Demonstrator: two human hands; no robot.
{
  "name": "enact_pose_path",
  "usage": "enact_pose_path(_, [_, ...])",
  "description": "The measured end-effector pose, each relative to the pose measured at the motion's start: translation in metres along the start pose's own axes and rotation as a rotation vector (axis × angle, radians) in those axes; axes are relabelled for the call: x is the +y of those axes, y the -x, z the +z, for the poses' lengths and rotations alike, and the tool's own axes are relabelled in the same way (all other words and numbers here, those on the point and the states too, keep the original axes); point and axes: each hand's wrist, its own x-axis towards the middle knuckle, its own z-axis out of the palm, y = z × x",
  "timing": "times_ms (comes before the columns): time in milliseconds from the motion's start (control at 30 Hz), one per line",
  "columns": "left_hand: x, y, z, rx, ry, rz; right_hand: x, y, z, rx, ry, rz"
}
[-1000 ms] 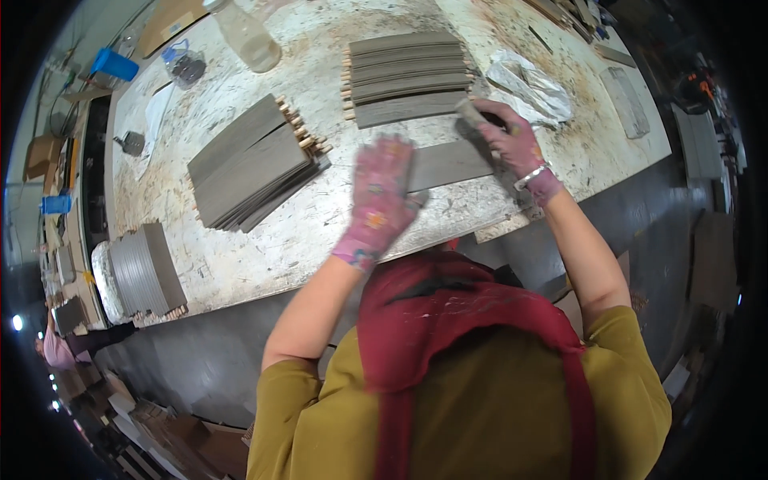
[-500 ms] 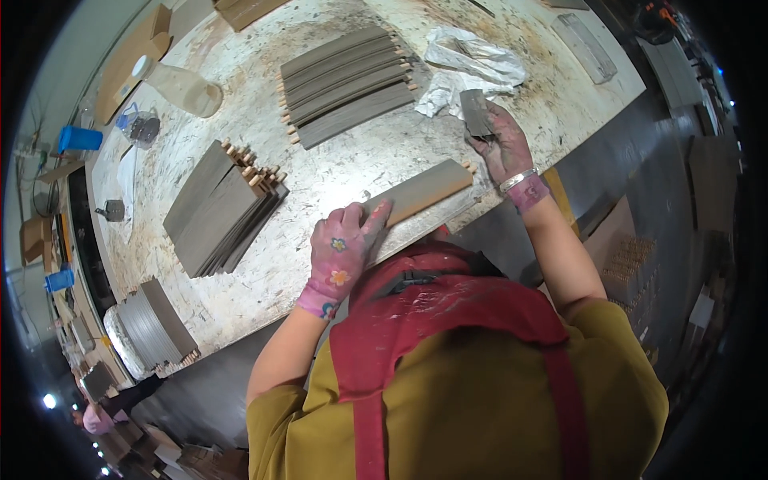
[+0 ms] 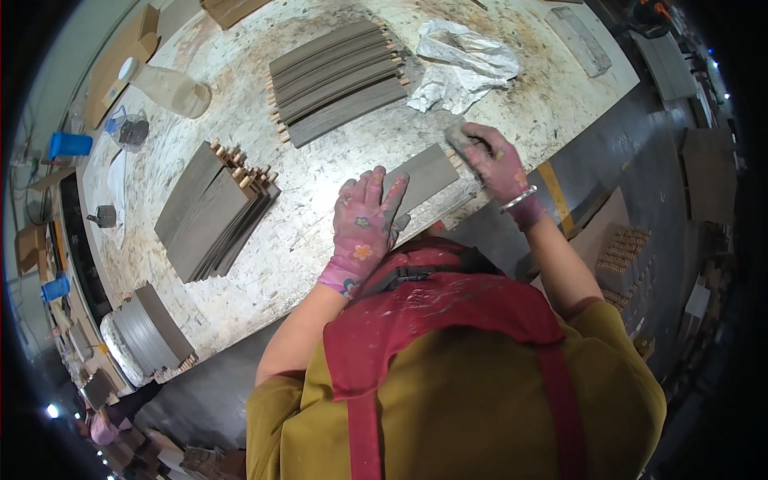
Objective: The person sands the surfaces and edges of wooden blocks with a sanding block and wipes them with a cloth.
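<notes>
head view: looking down on my two gloved hands at a worn, stained white table (image 3: 308, 180). my left hand (image 3: 364, 220), in a pink flowered glove, lies flat over the left part of a grey board (image 3: 426, 178), fingers stretched out and not wrapped around it. the board rests near the table edge in front of me, slanting up to the right, with pale wooden pegs (image 3: 456, 161) poking from its right end. my right hand (image 3: 498, 166), in a matching glove with a silvery bracelet (image 3: 518, 199) at the wrist, is clamped on a small grey pad (image 3: 455, 133) just beyond those pegs; i cannot tell whether the pad touches the board. farther up the table, more boards (image 3: 340, 84) lie in overlapping rows, and to their right is a crumpled white sheet (image 3: 464, 68). to the left, a slanted stack (image 3: 190, 210) of grey boards shows its peg ends, with a clear bottle (image 3: 170, 90) above it.
</notes>
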Motion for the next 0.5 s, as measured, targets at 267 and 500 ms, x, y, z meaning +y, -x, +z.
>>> enact_pose_path(267, [-0.005, -0.005, -0.001, 0.003, -0.001, 0.014, -0.015, 0.030, 0.017, -0.011, 0.579, -0.229])
enact_pose_path(500, [-0.009, -0.009, -0.023, 0.032, 0.003, 0.008, -0.036, 0.035, -0.023, -0.112, 0.380, -0.139])
